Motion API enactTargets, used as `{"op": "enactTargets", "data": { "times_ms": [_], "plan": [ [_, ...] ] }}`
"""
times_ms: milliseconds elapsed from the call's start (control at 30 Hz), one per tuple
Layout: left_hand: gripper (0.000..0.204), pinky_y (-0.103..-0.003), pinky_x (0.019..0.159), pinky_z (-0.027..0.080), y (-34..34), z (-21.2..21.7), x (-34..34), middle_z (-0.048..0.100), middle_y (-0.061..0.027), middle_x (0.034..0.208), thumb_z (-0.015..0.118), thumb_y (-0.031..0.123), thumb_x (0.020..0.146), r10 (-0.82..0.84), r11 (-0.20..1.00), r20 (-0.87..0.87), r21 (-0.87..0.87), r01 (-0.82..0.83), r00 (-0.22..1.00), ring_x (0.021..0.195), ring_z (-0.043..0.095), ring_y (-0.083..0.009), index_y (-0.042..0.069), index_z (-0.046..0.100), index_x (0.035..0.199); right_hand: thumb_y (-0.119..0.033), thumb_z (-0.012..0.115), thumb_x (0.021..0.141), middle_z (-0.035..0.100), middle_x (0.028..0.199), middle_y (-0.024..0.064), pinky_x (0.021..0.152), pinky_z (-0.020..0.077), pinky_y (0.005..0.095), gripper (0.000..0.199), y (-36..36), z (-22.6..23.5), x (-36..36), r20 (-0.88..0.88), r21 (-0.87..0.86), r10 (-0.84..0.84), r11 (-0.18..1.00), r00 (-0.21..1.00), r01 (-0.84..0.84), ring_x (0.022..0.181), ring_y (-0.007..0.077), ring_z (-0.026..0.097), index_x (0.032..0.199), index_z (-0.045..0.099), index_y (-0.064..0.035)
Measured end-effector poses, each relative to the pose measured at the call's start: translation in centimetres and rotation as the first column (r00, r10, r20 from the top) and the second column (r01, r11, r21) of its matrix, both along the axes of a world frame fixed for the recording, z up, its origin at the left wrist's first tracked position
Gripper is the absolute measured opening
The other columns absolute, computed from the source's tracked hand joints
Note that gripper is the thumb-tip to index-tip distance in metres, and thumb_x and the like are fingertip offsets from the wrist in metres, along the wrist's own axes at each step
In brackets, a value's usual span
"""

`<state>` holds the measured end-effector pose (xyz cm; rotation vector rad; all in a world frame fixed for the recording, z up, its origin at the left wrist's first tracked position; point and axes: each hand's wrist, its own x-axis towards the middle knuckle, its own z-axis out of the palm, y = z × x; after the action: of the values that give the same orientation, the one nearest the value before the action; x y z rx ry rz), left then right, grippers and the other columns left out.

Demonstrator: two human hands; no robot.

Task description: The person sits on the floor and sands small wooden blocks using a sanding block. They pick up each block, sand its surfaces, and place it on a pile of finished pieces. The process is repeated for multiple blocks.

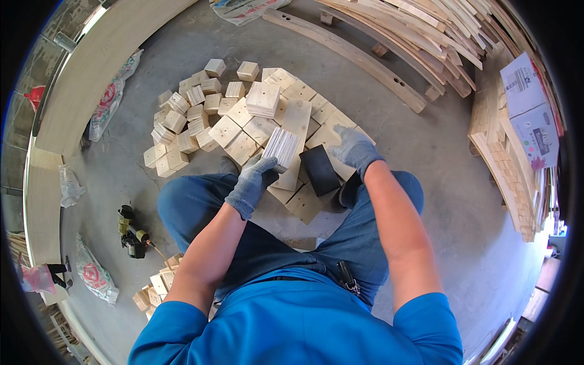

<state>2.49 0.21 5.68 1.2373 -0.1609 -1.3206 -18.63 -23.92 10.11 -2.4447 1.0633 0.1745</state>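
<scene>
My left hand (250,182), in a grey glove, is closed around a plywood block (282,148) whose layered edges face up. My right hand (356,148), gloved too, holds nothing and has its fingers stretched out over the right side of the laid-out wooden blocks (325,112). Between my hands, a black rectangular slab (319,170) lies tilted on the blocks. A narrow wooden board (296,120) lies just beyond the held block. Another thick block (263,99) stands on top of the layout.
Loose wooden cubes (175,121) are heaped at the left. A cordless power tool (131,232) lies on the floor left of my knee, near more blocks (159,285). Long wooden strips (420,30) and a beam (347,53) lie far right. A cardboard box (528,109) stands on stacked wood.
</scene>
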Motion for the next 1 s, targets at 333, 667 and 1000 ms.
{"op": "enactTargets", "data": {
  "times_ms": [333, 667, 1000],
  "plan": [
    [0.045, -0.041, 0.082, 0.060, -2.3, -1.9, -0.5, 0.072, -0.0125, 0.105, 0.074, 0.044, 0.101, 0.137, 0.976, -0.087, 0.185, -0.119, 0.987, 0.089, 0.072, -0.0261, 0.006, 0.068, 0.125, -0.056, 0.085, 0.083, 0.045, 0.168, 0.0209, 0.119, 0.0461, 0.0498, 0.114, 8.3, -3.3, 1.9, -0.069, 0.089, -0.108, 0.990, 0.992, 0.114, 0.145, 0.0393, 0.056, 0.170, 0.031, -0.0070],
    [0.047, -0.034, 0.062, 0.054, 0.4, -1.5, -1.2, 0.065, -0.0064, 0.094, 0.066, 0.048, 0.106, -0.138, 0.972, 0.113, 0.207, 0.112, 0.984, 0.071, 0.065, -0.0203, 0.007, 0.068, 0.129, -0.042, 0.081, 0.082, 0.061, 0.142, 0.0245, 0.104, 0.0531, 0.0523, 0.093, 10.0, -7.9, 1.7, 0.178, -0.073, -0.174, 0.979, 0.969, 0.189, 0.122, 0.0417, 0.066, 0.159, 0.046, -0.0037],
    [0.034, -0.030, 0.052, 0.049, 1.2, -2.8, -1.1, 0.063, -0.0010, 0.085, 0.071, 0.032, 0.105, -0.190, 0.976, 0.028, 0.111, 0.186, 0.981, 0.062, 0.061, -0.0133, 0.005, 0.070, 0.127, -0.020, 0.066, 0.087, 0.066, 0.126, 0.0240, 0.090, 0.0576, 0.0517, 0.078, 10.4, -8.4, 2.9, 0.072, -0.193, -0.260, 0.944, 0.963, 0.269, 0.105, 0.0383, 0.071, 0.159, 0.045, 0.0000]
  ]
}}
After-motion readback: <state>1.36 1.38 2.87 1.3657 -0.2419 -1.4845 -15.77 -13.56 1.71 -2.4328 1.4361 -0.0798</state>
